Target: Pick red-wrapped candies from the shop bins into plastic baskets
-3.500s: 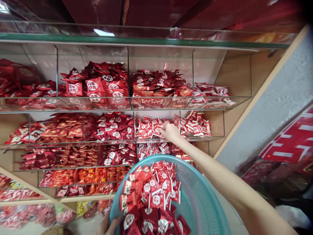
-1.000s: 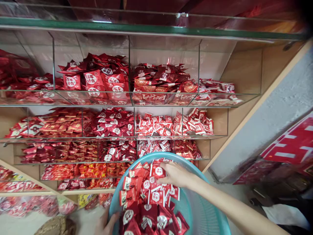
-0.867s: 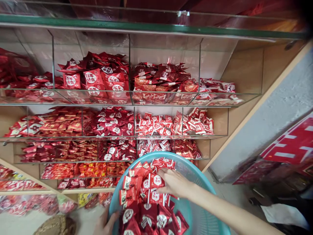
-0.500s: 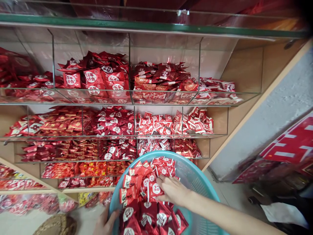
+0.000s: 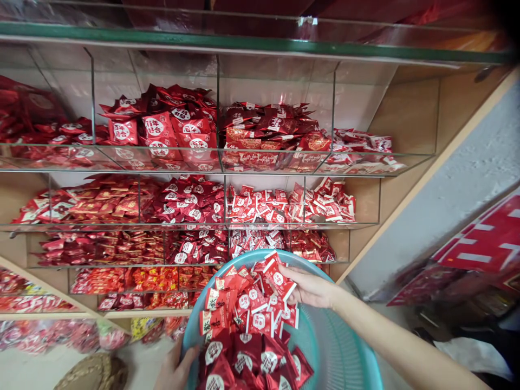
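Observation:
A turquoise plastic basket (image 5: 345,330) fills the lower middle of the view, partly heaped with wrapped candies. My left hand (image 5: 176,365) grips its left rim, thumb over the edge. Inside the basket, my right hand (image 5: 303,284) pinches a red candy packet (image 5: 278,277) with a white round label, lifted a little above the pile. Below it lie similar small red packets (image 5: 260,322). Larger dark red packets (image 5: 244,355) with white labels sit at the near side, and orange-red packets (image 5: 217,298) with black characters along the left.
Stepped glass shelves (image 5: 260,225) with dividers rise ahead, their compartments full of red candy packets. A concrete wall (image 5: 459,179) stands at the right, with a red patterned sheet (image 5: 487,238). A woven round stool (image 5: 91,374) is on the floor at lower left.
My right hand has risen slightly from the pile and moved right, with a red candy packet now pinched in its fingers. The left hand stays on the rim.

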The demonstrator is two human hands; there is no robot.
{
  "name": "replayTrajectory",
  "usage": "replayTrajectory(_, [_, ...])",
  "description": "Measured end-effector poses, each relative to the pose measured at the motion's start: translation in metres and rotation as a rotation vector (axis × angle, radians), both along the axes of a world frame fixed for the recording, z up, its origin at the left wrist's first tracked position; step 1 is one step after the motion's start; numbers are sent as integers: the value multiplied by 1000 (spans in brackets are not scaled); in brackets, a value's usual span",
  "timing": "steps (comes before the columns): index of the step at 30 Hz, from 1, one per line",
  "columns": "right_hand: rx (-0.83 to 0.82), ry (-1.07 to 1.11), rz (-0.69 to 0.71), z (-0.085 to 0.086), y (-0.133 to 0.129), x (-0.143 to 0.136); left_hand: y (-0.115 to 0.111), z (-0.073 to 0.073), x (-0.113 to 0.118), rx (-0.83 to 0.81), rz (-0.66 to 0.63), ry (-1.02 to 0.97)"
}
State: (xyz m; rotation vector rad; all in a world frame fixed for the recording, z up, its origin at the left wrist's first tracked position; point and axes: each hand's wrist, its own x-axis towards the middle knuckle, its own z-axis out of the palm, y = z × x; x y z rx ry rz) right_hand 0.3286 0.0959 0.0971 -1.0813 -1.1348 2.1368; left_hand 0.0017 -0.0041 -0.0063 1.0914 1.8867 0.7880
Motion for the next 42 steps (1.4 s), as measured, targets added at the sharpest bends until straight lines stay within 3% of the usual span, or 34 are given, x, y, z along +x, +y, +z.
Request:
replayTrajectory(3, [-64, 46, -13, -4, 0, 3, 0, 7, 2, 17, -21, -17])
replayTrajectory(5, [11, -31, 5, -4, -2, 0, 0, 10, 3, 27, -20, -29])
replayTrajectory(7, [237, -208, 40, -4, -5, -5, 1, 12, 4, 24, -13, -37])
replayTrajectory(11, [865, -722, 128, -4, -17, -19, 1, 11, 5, 19, -29, -44])
replayTrajectory(15, [1115, -1053, 305, -7, -30, -35, -1, 4, 3, 12, 10, -5])
replayTrajectory(23, [1220, -1258, 480, -18, -41, -54, -2, -4, 1, 42, 37, -25])
replayTrajectory(28, [1220, -1218, 446, -9, -37, -50, -2, -5, 1, 56, 49, -21])
replayTrajectory(33, [1219, -1240, 315, 8, -8, -36, -3, 2, 1, 60, 2, -26])
replayTrajectory(37, [1236, -1322, 335, 3, 10, -26, -2, 7, 4, 53, 6, -25])
replayTrajectory(42, [1240, -1313, 376, -9, 11, -22, -2, 0, 2, 41, 14, -9])
